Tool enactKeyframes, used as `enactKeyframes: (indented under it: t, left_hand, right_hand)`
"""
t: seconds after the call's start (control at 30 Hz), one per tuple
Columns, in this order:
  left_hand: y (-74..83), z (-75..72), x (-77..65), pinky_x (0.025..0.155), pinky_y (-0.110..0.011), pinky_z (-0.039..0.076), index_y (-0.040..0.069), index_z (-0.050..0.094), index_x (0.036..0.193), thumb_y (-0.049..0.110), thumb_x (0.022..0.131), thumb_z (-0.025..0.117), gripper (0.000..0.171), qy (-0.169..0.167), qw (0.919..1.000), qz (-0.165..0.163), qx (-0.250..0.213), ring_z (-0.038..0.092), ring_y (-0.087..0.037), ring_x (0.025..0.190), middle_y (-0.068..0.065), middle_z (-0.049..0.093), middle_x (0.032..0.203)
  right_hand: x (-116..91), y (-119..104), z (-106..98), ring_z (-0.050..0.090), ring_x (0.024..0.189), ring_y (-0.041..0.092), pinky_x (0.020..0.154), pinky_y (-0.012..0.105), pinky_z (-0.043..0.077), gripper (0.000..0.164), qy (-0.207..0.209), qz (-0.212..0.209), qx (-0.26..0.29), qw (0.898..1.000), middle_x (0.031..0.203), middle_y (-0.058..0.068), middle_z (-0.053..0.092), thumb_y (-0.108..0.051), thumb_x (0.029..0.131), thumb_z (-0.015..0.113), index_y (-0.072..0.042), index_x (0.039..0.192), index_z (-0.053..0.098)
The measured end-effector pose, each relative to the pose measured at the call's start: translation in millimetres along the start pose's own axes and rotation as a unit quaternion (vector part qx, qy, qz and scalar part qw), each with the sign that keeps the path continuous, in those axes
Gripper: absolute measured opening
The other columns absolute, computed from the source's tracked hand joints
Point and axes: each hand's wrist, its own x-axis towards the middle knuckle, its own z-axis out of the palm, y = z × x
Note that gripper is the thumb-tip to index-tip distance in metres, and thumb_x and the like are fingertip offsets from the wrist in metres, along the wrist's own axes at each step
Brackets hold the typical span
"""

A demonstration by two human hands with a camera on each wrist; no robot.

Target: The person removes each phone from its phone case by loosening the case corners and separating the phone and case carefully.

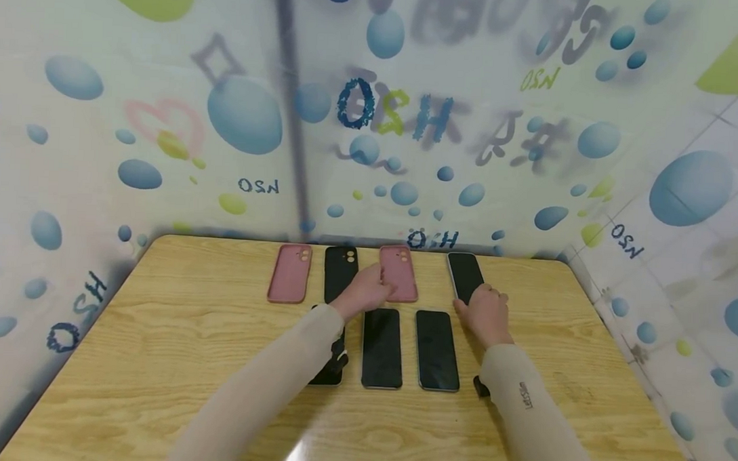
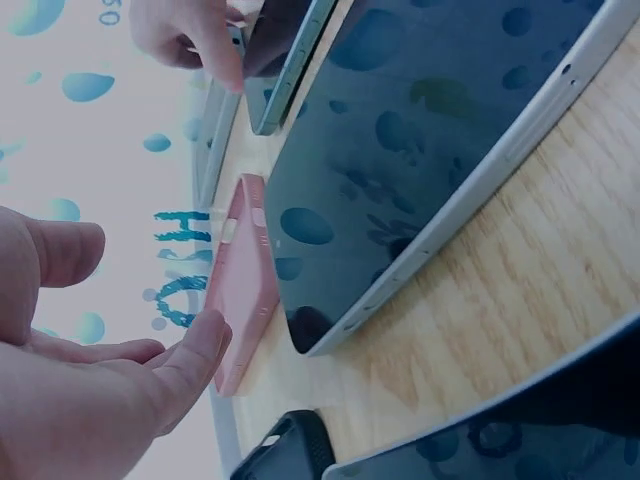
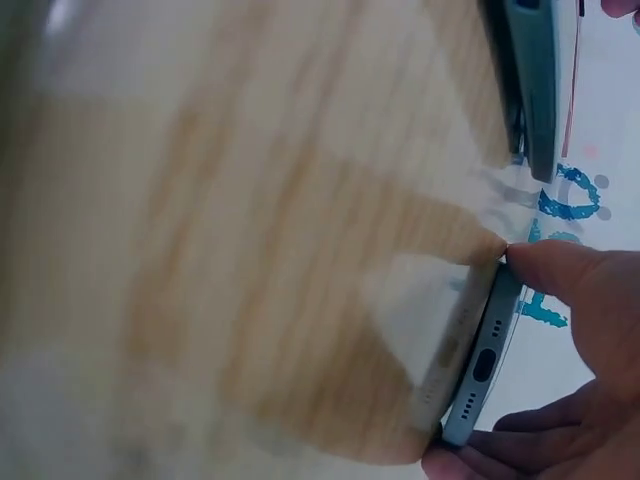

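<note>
In the head view, my right hand [image 1: 488, 313] grips a smartphone [image 1: 464, 274] with a dark screen and pale rim, at the back right of the table. The right wrist view shows its port end [image 3: 483, 365] between my thumb and fingers, at opposite edges. Whether it touches the wood I cannot tell. My left hand [image 1: 365, 289] is beside a pink phone case [image 1: 403, 276], fingers loosely bent and thumb apart in the left wrist view, holding nothing. A black phone case [image 1: 340, 270] is partly behind that hand. Another pink phone case [image 1: 289, 275] lies further left.
Nearer to me, a middle phone [image 1: 383, 350] and a right phone [image 1: 438, 351] lie screen up on the wooden table [image 1: 175, 359]. My left sleeve partly covers a left phone [image 1: 328, 376]. A patterned wall [image 1: 247, 213] rises behind the table.
</note>
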Motion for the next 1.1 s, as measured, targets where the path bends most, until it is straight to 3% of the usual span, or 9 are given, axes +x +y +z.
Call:
enactKeyframes:
  t: [0.1, 0.17, 0.4, 0.5, 0.63, 0.87, 1.1]
  left_hand:
    - [-0.2, -2.0, -3.9, 0.111, -0.047, 0.046, -0.001, 0.036, 0.157, 0.024, 0.107, 0.051, 0.057, -0.006, 1.0000, 0.004, -0.002, 0.053, -0.033, 0.135, -0.019, 0.049, 0.153]
    - [0.3, -4.0, -7.3, 0.115, -0.049, 0.042, -0.001, 0.031, 0.160, 0.026, 0.108, 0.050, 0.061, -0.008, 0.9999, 0.010, 0.000, 0.045, -0.035, 0.144, -0.019, 0.043, 0.159]
    - [-1.2, -8.4, -21.2, 0.111, -0.050, 0.046, 0.001, 0.032, 0.159, 0.028, 0.110, 0.051, 0.059, -0.008, 0.9997, 0.018, -0.015, 0.049, -0.034, 0.140, -0.018, 0.046, 0.156]
    - [-2.0, -9.1, -25.5, 0.109, -0.050, 0.047, 0.003, 0.035, 0.158, 0.032, 0.110, 0.050, 0.058, -0.008, 0.9996, 0.019, -0.019, 0.050, -0.034, 0.139, -0.017, 0.048, 0.154]
    - [-3.7, -10.3, -29.9, 0.107, -0.050, 0.049, 0.003, 0.038, 0.156, 0.033, 0.110, 0.051, 0.057, -0.001, 0.9993, 0.033, -0.020, 0.053, -0.034, 0.136, -0.017, 0.052, 0.150]
    - [-6.8, -9.0, -40.4, 0.105, -0.050, 0.050, -0.001, 0.040, 0.154, 0.030, 0.111, 0.050, 0.054, -0.001, 0.9984, 0.042, -0.037, 0.054, -0.035, 0.134, -0.017, 0.055, 0.147]
    - [-6.6, -7.5, -51.9, 0.102, -0.048, 0.051, -0.001, 0.045, 0.151, 0.036, 0.111, 0.048, 0.055, 0.001, 0.9963, 0.056, -0.065, 0.060, -0.033, 0.124, -0.019, 0.060, 0.138]
  right_hand:
    - [1, -1, -1, 0.057, 0.104, 0.052, 0.093, 0.057, 0.049, 0.067, 0.002, -0.003, 0.006, 1.000, 0.106, 0.040, 0.061, -0.038, 0.095, 0.069, 0.024, 0.112, 0.052]
    - [1, -1, -3, 0.058, 0.103, 0.051, 0.092, 0.056, 0.050, 0.067, -0.003, 0.007, 0.022, 1.000, 0.105, 0.038, 0.061, -0.040, 0.093, 0.069, 0.022, 0.112, 0.052]
    - [-8, 1, -13, 0.059, 0.088, 0.039, 0.079, 0.050, 0.052, 0.063, -0.034, 0.057, 0.133, 0.989, 0.099, 0.029, 0.060, -0.047, 0.092, 0.066, 0.013, 0.109, 0.054]
    - [-15, 1, -16, 0.059, 0.098, 0.043, 0.086, 0.053, 0.052, 0.070, -0.034, 0.069, 0.180, 0.981, 0.113, 0.034, 0.059, -0.049, 0.093, 0.065, 0.015, 0.119, 0.054]
    - [-25, -4, -22, 0.058, 0.117, 0.050, 0.098, 0.058, 0.051, 0.080, -0.019, 0.052, 0.213, 0.975, 0.133, 0.038, 0.056, -0.051, 0.094, 0.065, 0.017, 0.134, 0.053]
    - [-49, -27, -25, 0.064, 0.113, 0.045, 0.093, 0.054, 0.054, 0.072, -0.003, 0.019, 0.244, 0.970, 0.128, 0.034, 0.064, -0.046, 0.093, 0.069, 0.013, 0.133, 0.057]
    - [-71, -51, -26, 0.065, 0.113, 0.041, 0.095, 0.055, 0.055, 0.069, -0.004, -0.012, 0.275, 0.961, 0.129, 0.031, 0.065, -0.043, 0.093, 0.073, 0.008, 0.136, 0.056]
